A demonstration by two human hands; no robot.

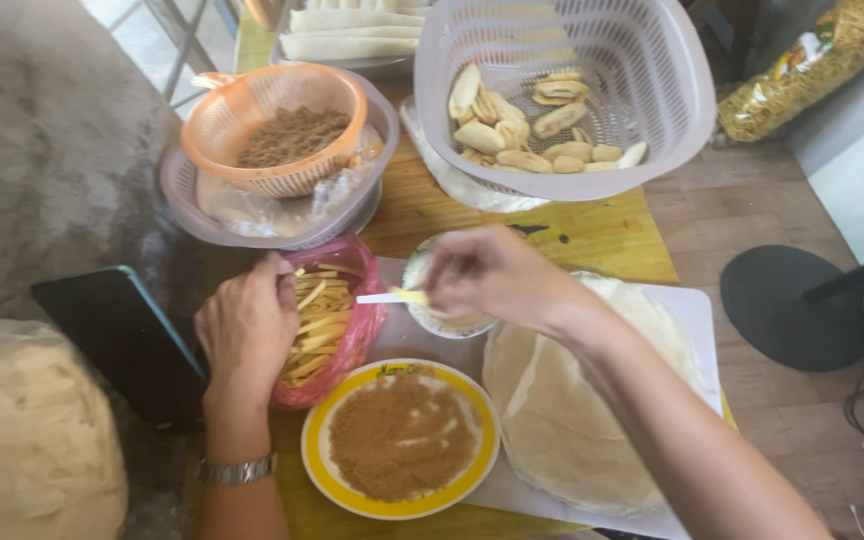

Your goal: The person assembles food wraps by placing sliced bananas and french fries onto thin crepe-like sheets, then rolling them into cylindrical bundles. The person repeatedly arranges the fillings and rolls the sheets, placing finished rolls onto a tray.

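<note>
Matt perforated plastic basket (pixel 652 80), glossy crinkled pink plastic bag (pixel 364 330), smooth yellow-rimmed ceramic plate (pixel 317 460), varnished wooden table (pixel 602 235).

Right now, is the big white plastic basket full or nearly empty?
Nearly empty: the white plastic basket holds one loose layer of pale folded pastries.

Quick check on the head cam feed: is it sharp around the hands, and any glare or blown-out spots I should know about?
Head view: right hand slightly motion-blurred over the small bowl; left hand on the pink bag is sharper. Daylight washes out the stacked wrappers at the top edge. Soft shadows; the corners are soft.
</note>
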